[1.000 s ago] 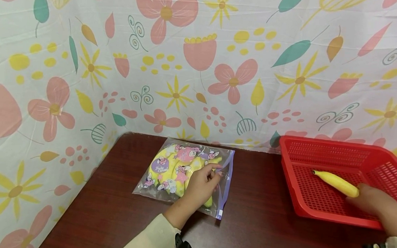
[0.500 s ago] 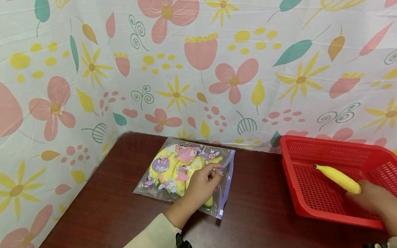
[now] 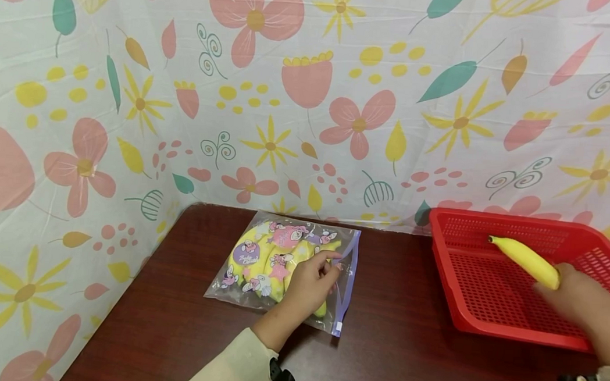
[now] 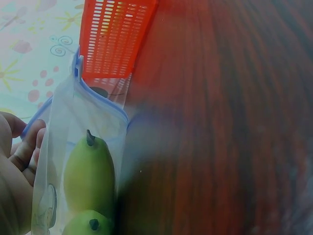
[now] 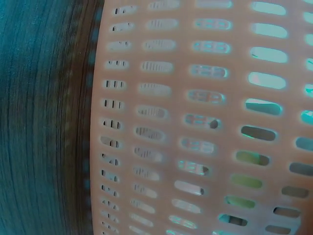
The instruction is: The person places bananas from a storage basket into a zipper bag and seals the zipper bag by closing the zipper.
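Note:
My right hand (image 3: pixel 581 298) grips one end of a yellow banana (image 3: pixel 528 259) above the red basket (image 3: pixel 448 281); the stem end points up and left. At the left, my left hand (image 3: pixel 307 284) pinches the open edge of a clear zip bag (image 3: pixel 283 236) with cartoon prints and a purple zip. The left wrist view shows my left fingers (image 4: pixel 32 142) at the blue-looking zip edge. Inside the bag lie several bananas (image 4: pixel 90 171), stem ends toward the opening. A perforated basket wall (image 5: pixel 234 112) fills much of the right wrist view and hides my right hand there.
The dark wooden table (image 3: pixel 382 294) lies under the bag and basket, with bare tabletop between them. A floral-print cloth (image 3: pixel 359 71) hangs behind the table and along its left side. The basket's raised rim (image 3: pixel 516 334) runs below my right forearm.
The banana in my right hand has risen from low in the basket, moving slightly up and right, its stem end tipping upward. My left hand and the bag have stayed in place.

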`<move>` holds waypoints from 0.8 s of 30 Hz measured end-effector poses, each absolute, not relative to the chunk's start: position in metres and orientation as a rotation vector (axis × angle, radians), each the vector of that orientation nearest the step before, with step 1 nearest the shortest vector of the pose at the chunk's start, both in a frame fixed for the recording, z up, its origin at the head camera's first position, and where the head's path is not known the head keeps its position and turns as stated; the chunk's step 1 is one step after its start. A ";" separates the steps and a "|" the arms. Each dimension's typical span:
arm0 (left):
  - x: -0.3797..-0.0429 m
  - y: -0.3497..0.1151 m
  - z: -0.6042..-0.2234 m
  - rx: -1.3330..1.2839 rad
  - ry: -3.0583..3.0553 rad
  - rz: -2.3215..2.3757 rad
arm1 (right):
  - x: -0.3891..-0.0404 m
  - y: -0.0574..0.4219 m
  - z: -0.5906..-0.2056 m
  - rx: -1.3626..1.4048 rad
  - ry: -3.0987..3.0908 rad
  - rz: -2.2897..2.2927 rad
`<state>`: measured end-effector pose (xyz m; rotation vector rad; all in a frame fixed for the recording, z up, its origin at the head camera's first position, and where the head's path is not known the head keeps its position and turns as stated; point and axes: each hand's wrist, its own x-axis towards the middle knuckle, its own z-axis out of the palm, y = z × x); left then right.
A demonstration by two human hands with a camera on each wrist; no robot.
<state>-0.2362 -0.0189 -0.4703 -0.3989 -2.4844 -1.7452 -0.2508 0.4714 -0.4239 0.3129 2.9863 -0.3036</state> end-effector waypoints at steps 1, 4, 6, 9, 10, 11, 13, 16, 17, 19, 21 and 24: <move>-0.236 -0.019 -0.470 -0.399 -2.485 -1.744 | -0.250 0.471 -0.423 0.318 2.999 -0.306; -0.236 -0.019 -0.471 -0.394 -2.491 -1.739 | -0.248 0.472 -0.419 0.305 3.046 -0.305; -0.236 -0.019 -0.470 -0.389 -2.493 -1.737 | -0.247 0.472 -0.418 0.304 3.076 -0.317; -0.236 -0.019 -0.470 -0.388 -2.496 -1.738 | -0.247 0.472 -0.418 0.309 3.096 -0.335; -0.236 -0.019 -0.470 -0.391 -2.496 -1.739 | -0.247 0.472 -0.417 0.316 3.098 -0.345; -0.236 -0.019 -0.470 -0.393 -2.495 -1.739 | -0.247 0.472 -0.417 0.323 3.100 -0.354; -0.236 -0.019 -0.470 -0.394 -2.495 -1.741 | -0.246 0.471 -0.416 0.343 3.097 -0.371; -0.236 -0.019 -0.470 -0.391 -2.492 -1.743 | -0.244 0.469 -0.412 0.375 3.098 -0.396; -0.236 -0.019 -0.470 -0.392 -2.491 -1.745 | -0.243 0.467 -0.411 0.383 3.103 -0.403; -0.236 -0.019 -0.470 -0.391 -2.491 -1.746 | -0.241 0.465 -0.408 0.404 3.106 -0.420; -0.236 -0.019 -0.470 -0.392 -2.491 -1.745 | -0.239 0.462 -0.405 0.414 3.115 -0.430; -0.236 -0.019 -0.470 -0.389 -2.493 -1.738 | -0.237 0.456 -0.402 0.399 3.126 -0.445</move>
